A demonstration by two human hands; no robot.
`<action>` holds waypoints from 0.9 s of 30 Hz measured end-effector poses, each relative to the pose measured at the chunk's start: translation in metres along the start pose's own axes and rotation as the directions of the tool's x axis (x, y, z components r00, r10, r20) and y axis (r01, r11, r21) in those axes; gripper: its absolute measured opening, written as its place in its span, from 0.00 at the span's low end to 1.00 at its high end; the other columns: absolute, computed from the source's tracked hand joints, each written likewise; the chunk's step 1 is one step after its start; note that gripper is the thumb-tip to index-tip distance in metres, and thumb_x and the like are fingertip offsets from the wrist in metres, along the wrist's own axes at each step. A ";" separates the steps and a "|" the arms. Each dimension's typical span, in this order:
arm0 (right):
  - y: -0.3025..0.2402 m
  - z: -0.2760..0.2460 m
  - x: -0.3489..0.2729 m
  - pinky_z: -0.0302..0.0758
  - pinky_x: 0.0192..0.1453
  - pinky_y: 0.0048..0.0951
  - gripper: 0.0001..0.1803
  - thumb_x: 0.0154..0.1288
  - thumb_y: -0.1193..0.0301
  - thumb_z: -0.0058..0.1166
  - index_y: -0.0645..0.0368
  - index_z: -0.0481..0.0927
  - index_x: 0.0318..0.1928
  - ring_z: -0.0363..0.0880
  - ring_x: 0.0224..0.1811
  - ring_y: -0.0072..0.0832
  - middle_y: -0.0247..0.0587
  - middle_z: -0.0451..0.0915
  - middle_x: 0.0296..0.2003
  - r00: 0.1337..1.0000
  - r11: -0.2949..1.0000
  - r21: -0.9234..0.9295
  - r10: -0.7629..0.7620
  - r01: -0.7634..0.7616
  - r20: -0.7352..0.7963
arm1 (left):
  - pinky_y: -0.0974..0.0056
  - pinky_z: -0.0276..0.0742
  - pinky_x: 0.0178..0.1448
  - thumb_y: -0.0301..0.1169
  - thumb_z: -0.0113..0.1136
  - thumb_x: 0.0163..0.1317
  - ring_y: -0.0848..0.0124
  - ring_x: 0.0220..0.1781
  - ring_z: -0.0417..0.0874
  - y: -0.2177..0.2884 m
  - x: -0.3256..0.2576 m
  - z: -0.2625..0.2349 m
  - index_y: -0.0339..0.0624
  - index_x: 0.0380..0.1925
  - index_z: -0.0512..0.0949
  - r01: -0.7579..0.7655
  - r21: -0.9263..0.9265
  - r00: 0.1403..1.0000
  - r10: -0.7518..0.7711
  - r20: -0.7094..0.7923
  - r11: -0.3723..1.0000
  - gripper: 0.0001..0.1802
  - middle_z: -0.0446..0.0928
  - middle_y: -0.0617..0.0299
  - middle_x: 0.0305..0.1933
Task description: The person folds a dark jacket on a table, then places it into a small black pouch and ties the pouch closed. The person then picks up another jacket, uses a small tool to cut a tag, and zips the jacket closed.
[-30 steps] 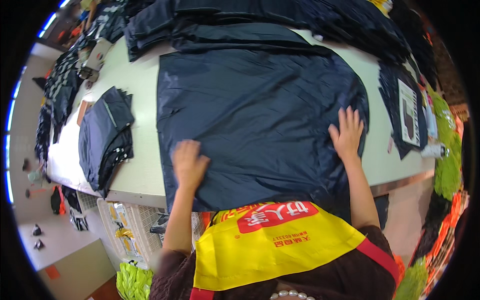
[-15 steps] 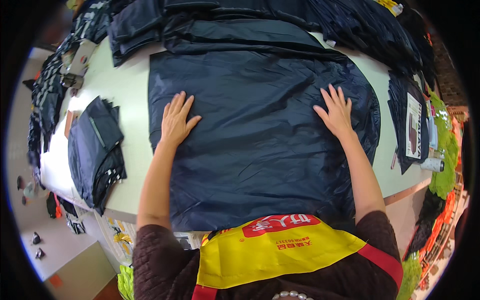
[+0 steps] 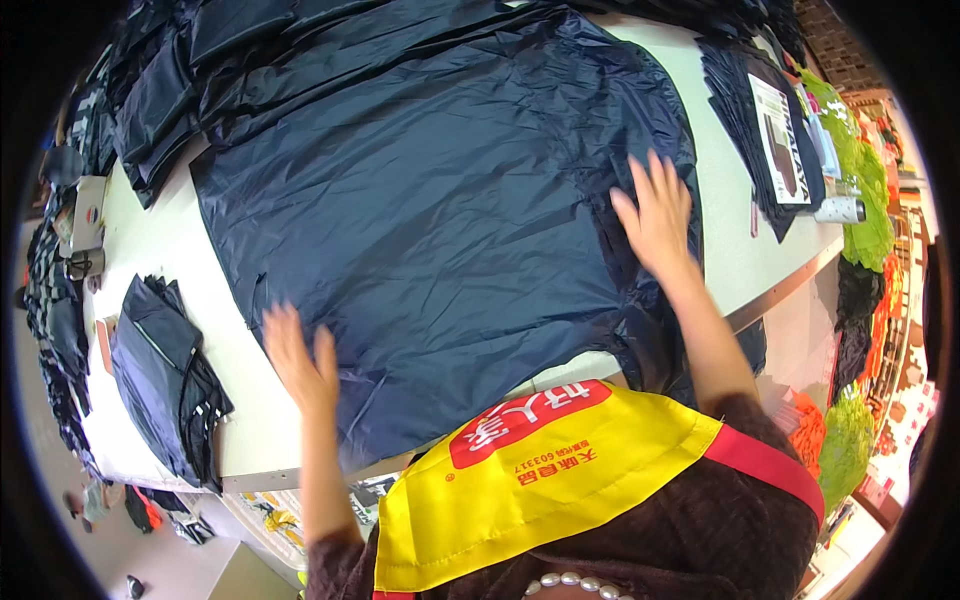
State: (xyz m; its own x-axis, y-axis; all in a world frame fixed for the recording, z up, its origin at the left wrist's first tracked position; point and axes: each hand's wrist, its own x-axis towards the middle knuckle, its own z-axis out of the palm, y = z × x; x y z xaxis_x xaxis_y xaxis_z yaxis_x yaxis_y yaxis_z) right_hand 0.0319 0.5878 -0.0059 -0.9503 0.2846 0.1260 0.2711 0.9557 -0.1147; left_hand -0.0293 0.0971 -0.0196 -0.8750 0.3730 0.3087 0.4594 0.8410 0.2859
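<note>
A large sheet of thin, dark navy fabric (image 3: 440, 210) lies spread over the pale table, creased in many places. My left hand (image 3: 300, 360) is at its near left edge, fingers stretched and slightly blurred. Over the right part of the cloth is my right hand (image 3: 655, 215), palm down with fingers spread. Neither hand grasps anything. Whether the palms touch the cloth or hover just above it, I cannot tell. The near edge of the fabric reaches the table's front, beside my yellow apron (image 3: 560, 470).
Folded dark garments (image 3: 165, 370) lie at the table's left. More dark fabric (image 3: 160, 110) is heaped along the far side. A dark stack with a white printed sheet (image 3: 780, 140) and a white cylinder (image 3: 840, 210) sit at the right. Lime-green cloth (image 3: 865, 220) hangs beyond the table edge (image 3: 790, 280).
My left hand has come back toward me, to the cloth's near left edge. My right hand stays over the right side. The whole view has turned, so the table appears tilted.
</note>
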 end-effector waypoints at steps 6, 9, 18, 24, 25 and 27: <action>0.058 0.041 -0.097 0.44 0.65 0.64 0.41 0.62 0.43 0.45 0.55 0.58 0.67 0.48 0.71 0.52 0.54 0.54 0.68 0.986 0.980 -0.108 0.167 -0.169 -0.025 | 0.45 0.41 0.73 0.49 0.52 0.61 0.53 0.74 0.51 -0.009 -0.105 -0.007 0.45 0.67 0.57 0.256 0.266 0.926 -0.315 0.209 0.929 0.37 0.52 0.50 0.72; 0.092 0.045 -0.083 0.49 0.69 0.53 0.33 0.66 0.49 0.45 0.58 0.64 0.65 0.55 0.69 0.45 0.53 0.60 0.66 0.981 0.957 0.218 0.186 -0.193 0.053 | 0.44 0.41 0.72 0.49 0.49 0.64 0.56 0.74 0.51 0.004 -0.078 0.001 0.45 0.66 0.59 0.330 0.359 0.886 -0.418 0.202 0.873 0.34 0.54 0.51 0.72; 0.076 0.060 -0.328 0.59 0.66 0.37 0.33 0.69 0.52 0.40 0.67 0.63 0.62 0.64 0.63 0.36 0.47 0.68 0.60 0.249 -0.289 0.896 0.890 -0.338 0.381 | 0.53 0.61 0.65 0.29 0.57 0.57 0.57 0.64 0.68 0.224 -0.018 0.073 0.39 0.52 0.73 -0.331 -0.610 0.830 0.530 0.175 0.720 0.20 0.71 0.50 0.58; 0.047 0.102 -0.317 0.60 0.66 0.48 0.32 0.63 0.48 0.42 0.58 0.69 0.58 0.65 0.62 0.42 0.42 0.71 0.57 0.455 -0.881 0.428 0.471 0.200 0.756 | 0.49 0.43 0.73 0.52 0.50 0.61 0.63 0.74 0.51 0.281 -0.026 0.121 0.49 0.65 0.62 -0.641 -0.427 0.547 0.770 0.329 0.637 0.34 0.57 0.57 0.71; 0.062 0.116 -0.311 0.63 0.64 0.49 0.28 0.63 0.51 0.43 0.58 0.72 0.56 0.68 0.60 0.43 0.43 0.74 0.54 0.447 -0.756 0.584 0.649 0.295 0.615 | 0.49 0.43 0.73 0.53 0.50 0.61 0.64 0.75 0.49 0.280 -0.026 0.120 0.50 0.65 0.61 -0.673 -0.395 0.522 0.780 0.346 0.625 0.35 0.55 0.57 0.72; 0.091 0.083 -0.305 0.69 0.60 0.51 0.22 0.61 0.62 0.41 0.58 0.75 0.52 0.73 0.55 0.44 0.45 0.76 0.52 0.350 -0.723 0.588 0.690 0.363 0.633 | 0.49 0.42 0.74 0.55 0.50 0.60 0.63 0.75 0.48 0.272 -0.025 0.121 0.53 0.65 0.62 -0.663 -0.399 0.529 0.774 0.348 0.633 0.36 0.54 0.58 0.72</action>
State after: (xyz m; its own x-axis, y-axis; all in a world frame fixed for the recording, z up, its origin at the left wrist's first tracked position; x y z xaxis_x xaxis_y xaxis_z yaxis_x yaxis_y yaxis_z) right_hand 0.3336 0.5819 -0.1361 -0.2426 0.7120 -0.6590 -0.6306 -0.6319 -0.4505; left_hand 0.0991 0.3639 -0.0595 -0.1603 0.9847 0.0686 0.9322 0.1281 0.3385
